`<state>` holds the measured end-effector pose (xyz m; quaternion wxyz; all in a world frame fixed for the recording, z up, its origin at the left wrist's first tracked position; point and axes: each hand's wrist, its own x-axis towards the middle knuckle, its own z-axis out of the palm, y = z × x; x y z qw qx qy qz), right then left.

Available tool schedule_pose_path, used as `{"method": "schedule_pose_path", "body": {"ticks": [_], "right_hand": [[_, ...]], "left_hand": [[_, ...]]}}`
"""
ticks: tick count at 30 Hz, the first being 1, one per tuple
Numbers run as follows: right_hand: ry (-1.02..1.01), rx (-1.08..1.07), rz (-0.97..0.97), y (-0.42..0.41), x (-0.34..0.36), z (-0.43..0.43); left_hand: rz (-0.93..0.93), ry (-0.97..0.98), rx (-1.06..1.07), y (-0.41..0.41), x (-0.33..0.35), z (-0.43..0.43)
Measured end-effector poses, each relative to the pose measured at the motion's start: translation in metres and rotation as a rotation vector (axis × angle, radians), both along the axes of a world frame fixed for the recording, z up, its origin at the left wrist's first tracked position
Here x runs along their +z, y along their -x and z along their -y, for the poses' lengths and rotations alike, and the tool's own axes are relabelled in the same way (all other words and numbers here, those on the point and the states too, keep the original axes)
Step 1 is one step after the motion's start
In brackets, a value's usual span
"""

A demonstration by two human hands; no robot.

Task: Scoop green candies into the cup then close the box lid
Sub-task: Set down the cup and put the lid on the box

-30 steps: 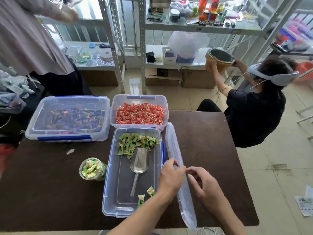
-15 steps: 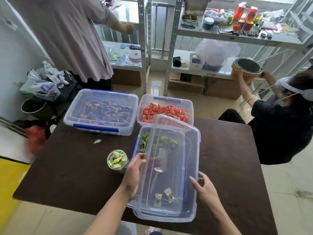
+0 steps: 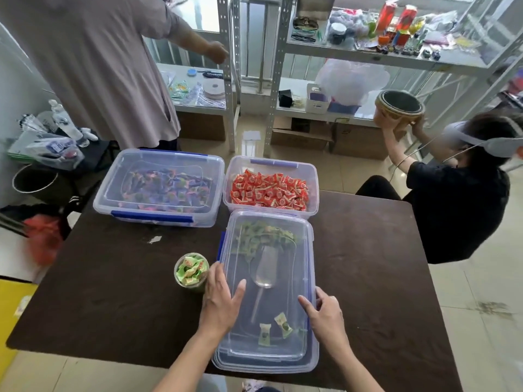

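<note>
A clear plastic box with its clear lid (image 3: pixel 294 329) lying flat on top sits at the table's near middle. Through the lid I see green candies (image 3: pixel 263 236) heaped at the far end, a metal scoop (image 3: pixel 264 271) and two loose green candies near me. My left hand (image 3: pixel 220 301) rests flat on the lid's left side, fingers spread. My right hand (image 3: pixel 325 312) presses on the lid's right edge. A small clear cup (image 3: pixel 191 271) full of green candies stands upright just left of the box.
Behind the green box stand a lidded box of purple candies (image 3: pixel 158 188) and an open box of red candies (image 3: pixel 270 188). A person in a mauve shirt stands at the far left by the shelves. Another person sits at the right, holding a bowl (image 3: pixel 400 106).
The lid went from standing on edge at the box's right to lying flat over the box. My hands moved onto its top. My view shifted left.
</note>
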<state>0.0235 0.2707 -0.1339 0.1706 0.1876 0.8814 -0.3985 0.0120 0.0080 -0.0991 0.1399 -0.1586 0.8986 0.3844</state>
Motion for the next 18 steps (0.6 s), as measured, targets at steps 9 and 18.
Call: {"method": "schedule_pose_path", "body": {"ticks": [9,18], "right_hand": [[-0.069,0.058,-0.037,-0.016,0.023,-0.005],[-0.126,0.161,-0.123,0.017,0.025,-0.01]], "left_hand": [[-0.002,-0.142,0.098,-0.018,-0.004,0.002],[0.017,-0.166,0.201,-0.007,-0.01,-0.007]]}}
